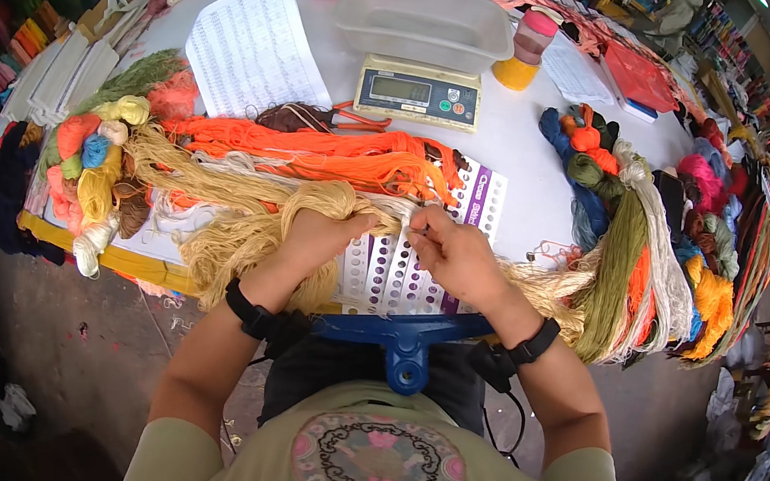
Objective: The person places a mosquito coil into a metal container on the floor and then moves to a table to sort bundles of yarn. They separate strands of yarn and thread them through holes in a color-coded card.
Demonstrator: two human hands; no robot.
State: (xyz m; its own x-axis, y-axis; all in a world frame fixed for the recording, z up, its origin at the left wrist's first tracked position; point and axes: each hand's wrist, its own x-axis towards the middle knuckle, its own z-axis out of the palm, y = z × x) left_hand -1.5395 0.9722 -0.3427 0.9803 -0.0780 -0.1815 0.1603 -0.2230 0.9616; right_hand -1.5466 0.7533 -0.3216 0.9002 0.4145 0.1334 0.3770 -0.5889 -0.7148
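My left hand (316, 239) is closed round a looped hank of beige thread (324, 199), whose loose strands spread to the left over the table. Close to its fingertips, my right hand (457, 257) has thumb and forefinger pinched together at the thread's pale end. Whatever lies inside that pinch is too small to make out. Beneath both hands is a white and purple card with rows of punched holes (388, 275). Just beyond them stretches a thick bundle of bright orange thread (318, 154). A blue plastic clamp-like piece (408, 342) sits at the table's near edge, between my wrists.
Farther back stands a digital scale (418, 94) with a clear plastic tub (425, 25). A jar (533, 37) is beside it. Written sheets (260, 46) and red-handled scissors (360, 123) lie left of it. Coloured skeins (92, 165) cover the left; hanks (635, 246) hang over the right.
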